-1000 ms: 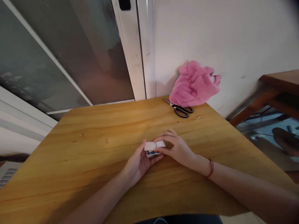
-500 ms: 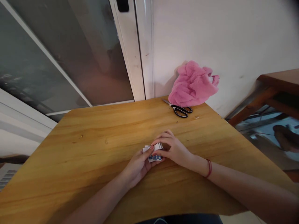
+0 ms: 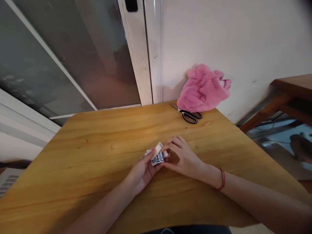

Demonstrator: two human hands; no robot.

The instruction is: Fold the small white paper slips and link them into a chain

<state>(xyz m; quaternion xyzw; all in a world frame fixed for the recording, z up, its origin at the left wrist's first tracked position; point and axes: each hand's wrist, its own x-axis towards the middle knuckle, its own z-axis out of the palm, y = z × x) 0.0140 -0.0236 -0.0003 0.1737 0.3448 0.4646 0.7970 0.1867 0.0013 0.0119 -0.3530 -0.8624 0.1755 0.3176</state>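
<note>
A small stack of white cards point(image 3: 158, 158), some with blue printing, is in my left hand point(image 3: 143, 170). The left thumb presses on top of the cards, with the fingers beneath them. My right hand point(image 3: 184, 157) curves in from the right. Its index finger and thumb touch the upper and lower right corners of the blue-printed card, with a gap between them. One plain white card slants up across the stack under my left thumb. The undersides of the cards are hidden.
Both hands are over a wooden table point(image 3: 117, 130). Black-handled scissors point(image 3: 189, 116) lie near its back edge, beside a bunched pink fluffy cloth point(image 3: 203, 89). A tiny yellowish piece point(image 3: 85, 141) is on the left. Behind stand a white wall and a framed glass door point(image 3: 107, 65).
The cards have turned and fanned out, so one white card now slants upward and more blue print shows. My right hand has shifted slightly right, its fingers wider apart.
</note>
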